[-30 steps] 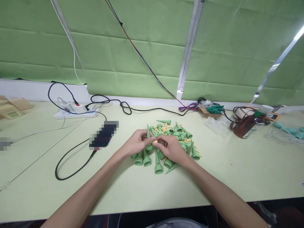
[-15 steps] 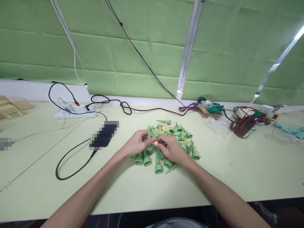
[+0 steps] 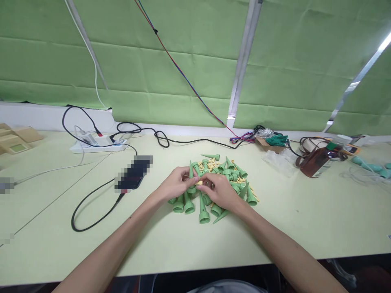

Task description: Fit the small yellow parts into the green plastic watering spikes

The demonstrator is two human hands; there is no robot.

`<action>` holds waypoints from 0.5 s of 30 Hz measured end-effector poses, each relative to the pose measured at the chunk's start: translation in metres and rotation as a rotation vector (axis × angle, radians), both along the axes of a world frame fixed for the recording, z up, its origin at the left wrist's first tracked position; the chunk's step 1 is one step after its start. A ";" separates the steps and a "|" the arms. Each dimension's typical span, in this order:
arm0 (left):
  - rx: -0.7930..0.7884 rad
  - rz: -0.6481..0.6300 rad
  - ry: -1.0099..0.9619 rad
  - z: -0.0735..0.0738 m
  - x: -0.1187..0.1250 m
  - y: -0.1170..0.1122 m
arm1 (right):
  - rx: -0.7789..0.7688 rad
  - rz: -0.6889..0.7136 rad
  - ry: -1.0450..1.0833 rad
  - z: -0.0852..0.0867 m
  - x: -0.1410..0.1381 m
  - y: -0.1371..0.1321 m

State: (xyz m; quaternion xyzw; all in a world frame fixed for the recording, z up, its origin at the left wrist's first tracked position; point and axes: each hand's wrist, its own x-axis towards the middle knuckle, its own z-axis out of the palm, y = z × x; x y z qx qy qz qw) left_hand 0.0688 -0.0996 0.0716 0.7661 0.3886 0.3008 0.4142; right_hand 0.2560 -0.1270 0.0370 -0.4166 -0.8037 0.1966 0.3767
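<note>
Cone (image 3: 191, 170) in left fingers (image 3: 193, 180), yellow plug (image 3: 199, 183) at right fingers (image 3: 208, 177)

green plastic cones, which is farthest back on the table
The green plastic cone lying on its side at the very back, tip pointing left; all the other cones sit farther forward.

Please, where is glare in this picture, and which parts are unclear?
Head view: glare at the bright gap between green blinds; same view: pixel blocks hide most of the black device; also there, the held yellow piece is too small for detail.
</note>
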 end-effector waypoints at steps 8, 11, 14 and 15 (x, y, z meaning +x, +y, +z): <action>-0.012 -0.014 0.005 0.001 0.001 -0.001 | 0.049 0.018 0.007 0.000 0.001 -0.001; -0.009 -0.016 0.015 0.000 0.001 -0.001 | 0.058 0.020 -0.010 0.001 0.001 -0.001; -0.007 -0.013 0.026 0.001 0.000 -0.001 | 0.069 0.019 -0.023 0.001 0.001 -0.001; -0.006 -0.015 0.027 0.001 0.000 -0.001 | 0.071 0.020 -0.026 0.000 0.001 -0.001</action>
